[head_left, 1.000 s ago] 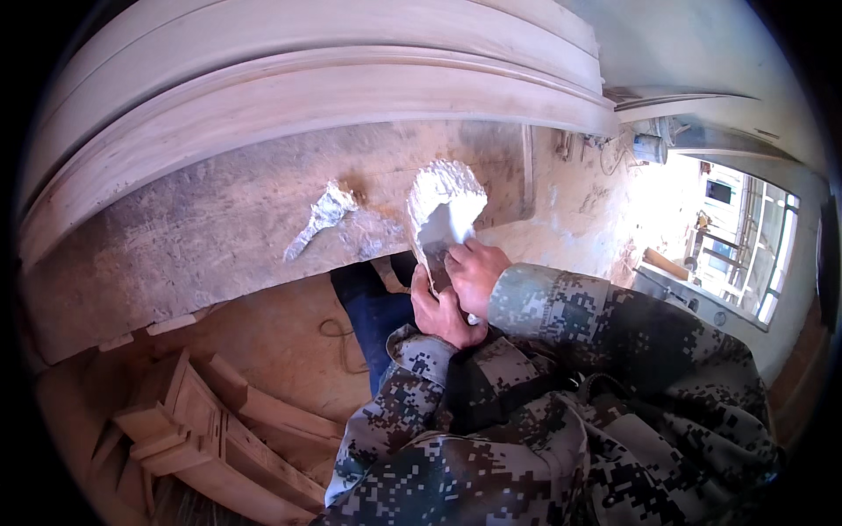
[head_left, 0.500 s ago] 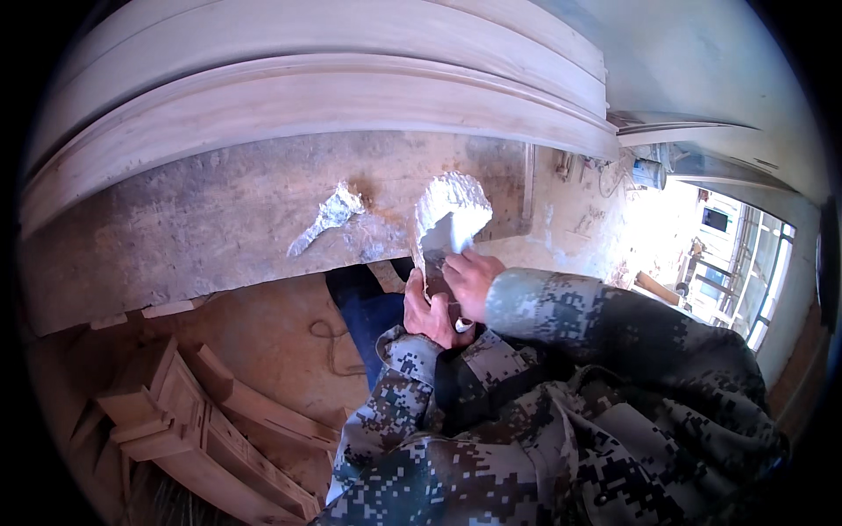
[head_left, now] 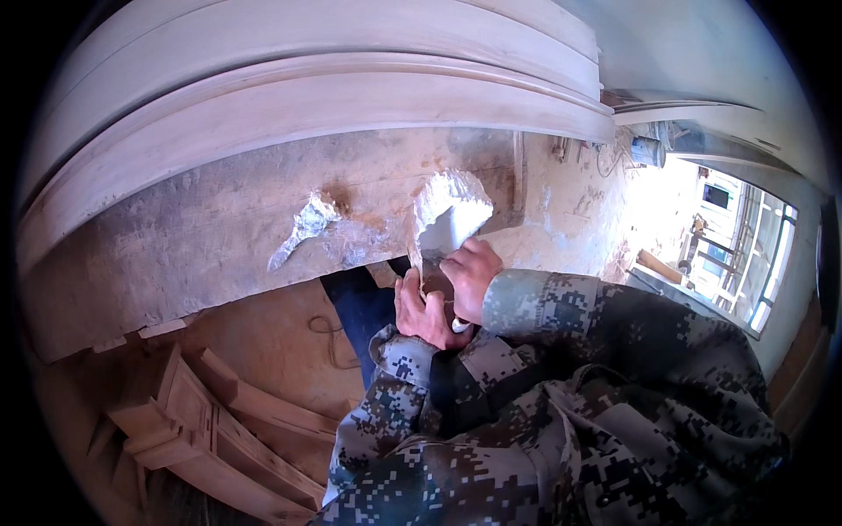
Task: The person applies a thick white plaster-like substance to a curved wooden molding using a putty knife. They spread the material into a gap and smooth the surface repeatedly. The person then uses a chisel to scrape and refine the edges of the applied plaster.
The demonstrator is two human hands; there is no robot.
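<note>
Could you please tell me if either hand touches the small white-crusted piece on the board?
No, the small white-crusted piece lies on the brown board, apart from the left hand and the right hand.

Blown-out glare at the right window (head_left: 744, 247)

One white-crusted piece (head_left: 449, 195), one whitish lump (head_left: 307, 226), one window (head_left: 744, 245)

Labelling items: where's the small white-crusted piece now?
Head view, left of centre: the small white-crusted piece lies on the board, left of the held white-caked object.
</note>
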